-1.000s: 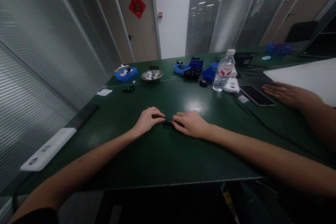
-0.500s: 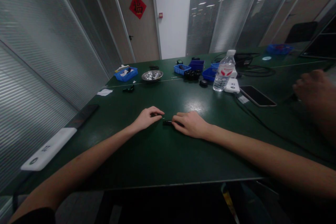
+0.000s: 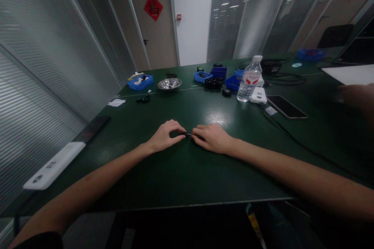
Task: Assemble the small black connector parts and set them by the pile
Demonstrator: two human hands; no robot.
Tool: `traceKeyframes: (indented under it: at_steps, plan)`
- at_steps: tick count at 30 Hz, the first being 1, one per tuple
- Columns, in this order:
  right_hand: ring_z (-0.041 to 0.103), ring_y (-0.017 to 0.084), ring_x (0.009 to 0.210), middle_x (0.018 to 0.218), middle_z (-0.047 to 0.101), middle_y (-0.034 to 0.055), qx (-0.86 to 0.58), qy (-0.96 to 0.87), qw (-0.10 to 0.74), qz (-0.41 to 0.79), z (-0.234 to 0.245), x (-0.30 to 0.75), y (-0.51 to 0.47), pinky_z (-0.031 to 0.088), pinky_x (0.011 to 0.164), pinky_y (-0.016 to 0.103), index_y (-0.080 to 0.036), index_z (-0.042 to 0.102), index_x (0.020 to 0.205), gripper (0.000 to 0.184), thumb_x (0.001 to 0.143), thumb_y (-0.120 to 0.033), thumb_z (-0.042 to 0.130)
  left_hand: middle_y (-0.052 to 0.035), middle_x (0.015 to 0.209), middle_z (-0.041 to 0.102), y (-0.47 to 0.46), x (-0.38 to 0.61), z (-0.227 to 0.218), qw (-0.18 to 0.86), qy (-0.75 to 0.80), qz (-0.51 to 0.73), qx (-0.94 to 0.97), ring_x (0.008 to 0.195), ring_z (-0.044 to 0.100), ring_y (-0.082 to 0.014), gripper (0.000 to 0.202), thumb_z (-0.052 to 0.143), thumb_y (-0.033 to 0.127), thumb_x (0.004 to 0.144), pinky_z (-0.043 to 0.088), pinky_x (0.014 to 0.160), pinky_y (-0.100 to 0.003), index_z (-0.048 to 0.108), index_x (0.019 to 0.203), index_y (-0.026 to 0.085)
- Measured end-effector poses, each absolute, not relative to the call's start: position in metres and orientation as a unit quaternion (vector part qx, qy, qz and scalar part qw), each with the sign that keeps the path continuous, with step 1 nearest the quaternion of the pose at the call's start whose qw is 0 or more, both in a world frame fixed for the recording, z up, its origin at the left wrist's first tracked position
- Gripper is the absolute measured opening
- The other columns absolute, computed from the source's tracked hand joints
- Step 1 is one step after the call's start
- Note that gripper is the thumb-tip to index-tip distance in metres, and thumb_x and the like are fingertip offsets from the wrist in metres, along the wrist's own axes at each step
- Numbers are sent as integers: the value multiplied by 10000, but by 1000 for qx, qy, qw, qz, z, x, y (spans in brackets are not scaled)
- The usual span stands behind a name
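Observation:
Both of my hands meet over the middle of the dark green table [image 3: 163, 179], a short gap between their fingertips. A small dark piece [image 3: 188, 134] with a light, shiny edge bridges that gap; most of it is hidden by fingers, and its kind cannot be made out. My left hand [image 3: 168, 135] pinches its left end between thumb and fingers. My right hand [image 3: 212, 137] rests on the table, its fingers closed on the right end.
Behind stand a metal bowl [image 3: 169, 89], blue bins [image 3: 140, 82], a black mouse [image 3: 226, 92] and a water bottle [image 3: 250, 79]. At right lie a phone [image 3: 286, 107], a cable and another person's blurred hand [image 3: 360, 99]. A white power bank [image 3: 54, 166] lies at left.
My left hand has moved slightly right and now grips the left end of the dark piece. My right hand has stayed put. The other person's hand has shifted right, and a white sheet shows there.

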State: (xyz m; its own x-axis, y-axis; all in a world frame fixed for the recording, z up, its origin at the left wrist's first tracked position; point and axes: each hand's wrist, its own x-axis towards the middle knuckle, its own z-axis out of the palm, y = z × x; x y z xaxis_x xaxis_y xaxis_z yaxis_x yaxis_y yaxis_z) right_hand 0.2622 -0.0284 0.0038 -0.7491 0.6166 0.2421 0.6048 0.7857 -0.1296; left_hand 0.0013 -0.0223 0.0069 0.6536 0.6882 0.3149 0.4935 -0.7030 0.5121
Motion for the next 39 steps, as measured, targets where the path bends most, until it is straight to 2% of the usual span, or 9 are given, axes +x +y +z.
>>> traceKeyframes:
  at_steps: [4, 8, 13, 17, 22, 29, 36, 39]
  plan:
    - [488, 114, 644, 874, 625, 28, -326, -935, 139, 24, 4, 262, -28, 258, 590, 270, -190, 636, 1031, 296, 1059, -372, 405, -64, 1082, 681, -11, -13, 12, 174, 371, 327, 851, 991, 611, -210, 220, 615, 338, 967, 498, 878, -361, 698, 1119, 202]
    - [482, 114, 641, 871, 620, 27, -326, -935, 136, 26, 5, 262, -29, 262, 584, 268, -188, 637, 1028, 316, 1062, -381, 390, -76, 1141, 678, 21, -52, 14, 92, 471, 375, 793, 1024, 612, -229, 282, 582, 376, 974, 498, 872, -365, 689, 1163, 197]
    - [478, 113, 649, 877, 619, 28, -322, -935, 143, 34, 4, 263, -28, 272, 591, 261, -184, 636, 1033, 320, 1063, -383, 386, -93, 1113, 694, 70, -127, -6, -37, 572, 321, 754, 1056, 605, -269, 277, 601, 383, 942, 461, 959, -406, 723, 1088, 181]
    - [464, 111, 635, 858, 613, 25, -321, -935, 150, 31, 1, 263, -27, 262, 588, 266, -185, 638, 1021, 321, 1058, -388, 391, -102, 1106, 715, 93, -171, -22, -75, 670, 273, 687, 1011, 626, -271, 321, 572, 403, 948, 478, 910, -368, 732, 1111, 177]
    - [458, 109, 630, 865, 618, 25, -324, -934, 146, 32, 1, 262, -27, 254, 581, 267, -187, 636, 1022, 323, 1059, -389, 387, -121, 1151, 715, 102, -194, -30, -92, 716, 257, 643, 1039, 634, -290, 357, 547, 406, 956, 483, 889, -367, 725, 1175, 187]
    - [450, 108, 625, 856, 614, 21, -323, -933, 156, 32, 1, 262, -27, 258, 581, 271, -187, 641, 1008, 313, 1053, -381, 400, -129, 1111, 741, 105, -205, -34, -66, 747, 227, 622, 971, 669, -292, 350, 586, 415, 922, 511, 804, -353, 742, 1143, 193]
    - [467, 108, 637, 868, 618, 23, -328, -933, 145, 38, 4, 262, -29, 269, 582, 265, -187, 637, 1023, 302, 1056, -379, 407, -142, 1142, 727, 102, -197, -33, -69, 754, 223, 614, 1038, 664, -337, 370, 570, 417, 913, 525, 858, -416, 729, 1157, 187]
    - [466, 108, 637, 866, 616, 22, -329, -932, 146, 38, 5, 262, -29, 266, 585, 268, -187, 640, 1020, 301, 1055, -379, 410, -184, 1269, 658, 91, -189, -31, -100, 749, 230, 614, 1154, 605, -382, 428, 566, 394, 911, 505, 935, -477, 677, 1248, 155]
